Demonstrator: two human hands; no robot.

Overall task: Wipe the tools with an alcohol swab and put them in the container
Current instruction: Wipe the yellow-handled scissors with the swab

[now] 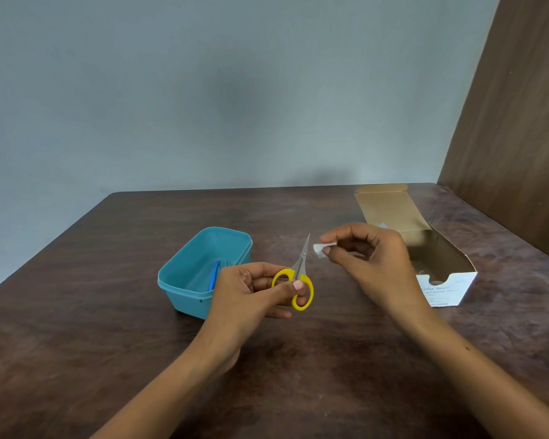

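Note:
My left hand [251, 289] grips small scissors [300, 274] by their yellow handles, the closed grey blades pointing up and away. My right hand [368, 258] pinches a small white alcohol swab [320, 248] just to the right of the blade tips, not touching them. A teal plastic container [184, 270] stands on the table left of the scissors, partly behind my left hand. Inside it lies a blue tool [214, 275], mostly hidden.
An open white cardboard box of alcohol swabs [447, 280] lies on the right of the dark wooden table [108, 343], its lid flap folded back. A brown wooden panel [514, 137] rises at the far right. A grey wall stands behind the table.

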